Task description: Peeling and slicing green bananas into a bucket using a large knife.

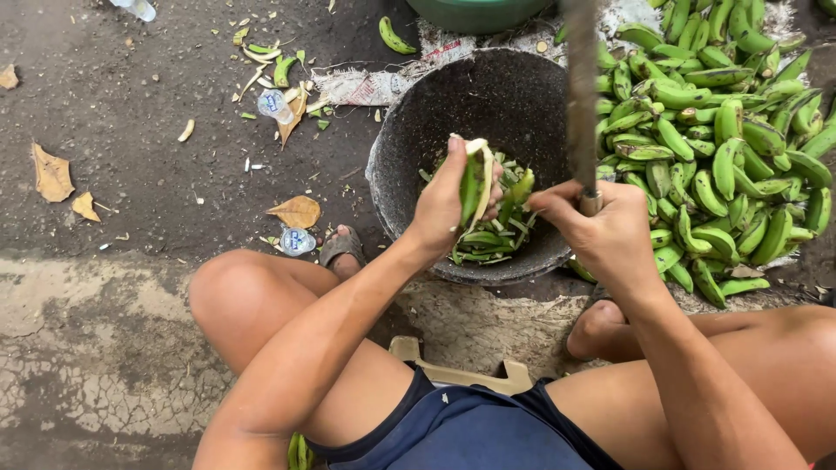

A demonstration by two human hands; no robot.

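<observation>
My left hand (442,202) grips a green banana (473,184), half peeled, with pale flesh showing along one side, above a dark round basin (409,161). My right hand (601,231) is closed on the handle of a long knife (581,96); the blade points up and away from me. A strip of green peel (519,190) hangs between my two hands. Green peels (488,239) lie in the bottom of the basin.
A large heap of green bananas (714,130) lies on the ground to the right. A green tub (479,13) stands behind the basin. Dry leaves (52,174), peel scraps and small plastic cups (298,241) litter the dark ground at left. I sit on a low stool (457,370), knees apart.
</observation>
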